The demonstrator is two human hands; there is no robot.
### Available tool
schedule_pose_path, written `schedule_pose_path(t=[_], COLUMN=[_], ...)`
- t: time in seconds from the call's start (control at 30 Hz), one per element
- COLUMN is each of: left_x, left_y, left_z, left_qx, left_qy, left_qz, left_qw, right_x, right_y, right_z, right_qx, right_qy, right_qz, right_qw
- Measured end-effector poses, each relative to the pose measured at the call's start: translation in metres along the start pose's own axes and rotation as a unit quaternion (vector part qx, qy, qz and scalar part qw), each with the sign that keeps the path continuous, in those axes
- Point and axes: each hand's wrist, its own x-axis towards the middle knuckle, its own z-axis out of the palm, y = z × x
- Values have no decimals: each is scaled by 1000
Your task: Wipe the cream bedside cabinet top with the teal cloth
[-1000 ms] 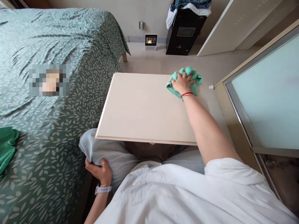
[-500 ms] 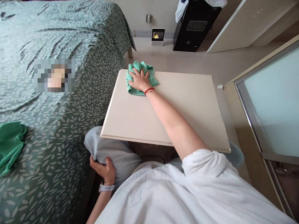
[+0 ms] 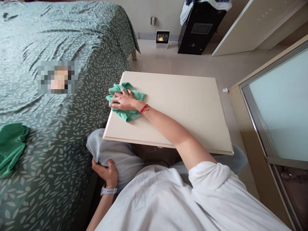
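My right hand (image 3: 124,101), with a red string at the wrist, presses a crumpled light-green cloth (image 3: 128,116) onto the tabletop. Its fingers are bent over the cloth, which hangs slightly past the left edge of the cream table (image 3: 178,106). Lower down, my left hand (image 3: 107,173) rests against my left knee, thumb apart from the fingers and nothing in it. A pale watch band circles that wrist.
A bed with a green leaf-patterned cover (image 3: 72,134) stands at the left, and a darker green cloth (image 3: 12,147) lies on it. Beyond the table are a small screen (image 3: 162,39) and a black cabinet (image 3: 201,30). A frosted-glass sliding door (image 3: 281,109) is at the right.
My right hand and the light-green cloth have slid from the far left corner toward me and leftward, reaching the table's left edge. My left hand stays on the knee.
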Motion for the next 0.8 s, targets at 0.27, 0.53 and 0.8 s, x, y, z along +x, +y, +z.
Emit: schedule_pose_path(t=[0.27, 0.53, 0.8], left_x=[2, 3, 4], left_y=[5, 4, 0], left_z=[0, 3, 5], left_qx=[2, -16, -14], left_qy=[-4, 8, 3], left_qz=[-3, 1, 5], left_qw=[1000, 1000, 1000], right_x=[-21, -28, -162], right_y=[-35, 40, 167], right_z=[14, -27, -79], right_qx=[-63, -54, -90], right_qy=[-20, 47, 168], right_qz=[-26, 111, 365], right_qw=[997, 991, 911])
